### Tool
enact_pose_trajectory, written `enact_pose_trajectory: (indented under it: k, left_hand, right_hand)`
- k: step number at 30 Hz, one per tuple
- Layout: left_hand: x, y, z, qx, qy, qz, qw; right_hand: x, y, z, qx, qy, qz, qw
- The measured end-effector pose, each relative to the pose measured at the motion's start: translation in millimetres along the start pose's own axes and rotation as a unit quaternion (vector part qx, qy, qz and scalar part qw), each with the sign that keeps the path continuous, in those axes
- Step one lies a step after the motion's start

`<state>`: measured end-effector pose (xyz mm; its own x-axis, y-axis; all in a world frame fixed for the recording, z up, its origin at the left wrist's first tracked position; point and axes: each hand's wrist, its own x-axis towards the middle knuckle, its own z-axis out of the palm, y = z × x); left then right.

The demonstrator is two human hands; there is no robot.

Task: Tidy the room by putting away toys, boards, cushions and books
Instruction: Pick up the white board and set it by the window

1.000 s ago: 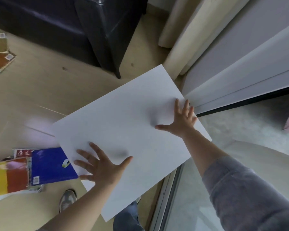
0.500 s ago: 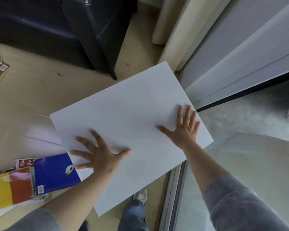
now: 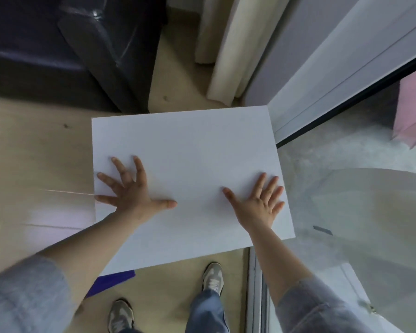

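Observation:
A large white rectangular board [image 3: 187, 150] fills the middle of the view, above the wooden floor and my feet. My left hand [image 3: 132, 191] lies flat on its left part with fingers spread. My right hand [image 3: 259, 203] lies flat near its right edge, fingers straight and spread. Neither hand curls round an edge. A corner of a blue book [image 3: 111, 282] shows on the floor under the board's near left edge.
A dark leather sofa [image 3: 89, 51] stands at the top left. Cream curtains [image 3: 228, 44] hang beyond the board, next to a white sliding door frame [image 3: 346, 75]. The door track [image 3: 255, 289] runs by my right shoe [image 3: 213, 277]. A pink object [image 3: 413, 111] sits far right.
The board has turned from a diagonal to nearly square in front of me. Both hands stayed flat on it. The coloured books on the left have left the view.

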<state>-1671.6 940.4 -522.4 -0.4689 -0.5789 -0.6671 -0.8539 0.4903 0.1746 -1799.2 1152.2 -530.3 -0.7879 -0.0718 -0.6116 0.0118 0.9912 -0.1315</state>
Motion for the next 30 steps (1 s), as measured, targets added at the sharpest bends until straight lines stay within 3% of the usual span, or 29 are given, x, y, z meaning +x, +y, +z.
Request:
enact_pose_trajectory:
  k: [7, 12, 15, 19, 21, 30]
  left_hand:
    - [14.9, -6.2, -18.8, 0.067, -0.038, 0.078, 0.994]
    - [-0.7, -10.1, -5.6, 0.082, -0.035, 0.144, 0.986]
    - [-12.2, -6.3, 8.7, 0.062, -0.046, 0.123, 0.989]
    - [-8.6, 0.2, 13.1, 0.074, -0.044, 0.093, 0.992]
    - [-6.7, 3.0, 10.9, 0.082, -0.044, 0.087, 0.992]
    - [55.7, 61.2, -36.1, 0.131, -0.037, 0.145, 0.980]
  right_hand:
    - [-41.7, 8.8, 39.1, 0.058, 0.025, 0.080, 0.995]
    - [-52.4, 10.5, 39.4, 0.072, -0.002, 0.111, 0.991]
    - [-49.8, 5.5, 34.9, 0.035, 0.011, 0.084, 0.996]
    - [-33.7, 13.8, 21.1, -0.080, 0.029, -0.074, 0.994]
    - [-27.7, 17.0, 17.2, -0.062, -0.002, -0.083, 0.995]
    - [21.3, -4.3, -5.9, -0.011, 0.035, -0.023, 0.999]
